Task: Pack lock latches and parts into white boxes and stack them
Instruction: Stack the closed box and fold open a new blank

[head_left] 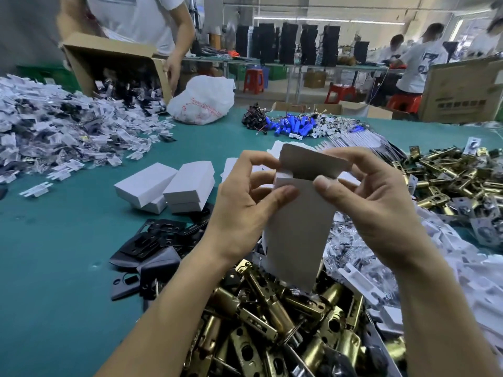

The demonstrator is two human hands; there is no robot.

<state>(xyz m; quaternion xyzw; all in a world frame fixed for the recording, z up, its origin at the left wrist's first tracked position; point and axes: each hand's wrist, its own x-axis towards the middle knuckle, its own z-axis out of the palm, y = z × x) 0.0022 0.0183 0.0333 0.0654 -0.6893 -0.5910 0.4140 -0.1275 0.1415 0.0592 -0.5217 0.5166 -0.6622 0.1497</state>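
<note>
A white box (296,235) stands upright in the air between my two hands, its top flap raised. My left hand (245,202) grips the box's left side, thumb on its front near the top. My right hand (373,202) pinches the right side by the flap, thumb pressed on the front. Below the box lies a heap of brass lock latches (272,327). Several closed white boxes (168,186) sit stacked loosely on the green table (54,268) to the left.
Black plates (155,246) lie left of the latches. More brass latches (446,175) and bagged parts (353,248) fill the right. A mound of small bags (54,126) covers the far left, where a person tips a cardboard carton (109,66). Blue batteries (294,126) lie beyond.
</note>
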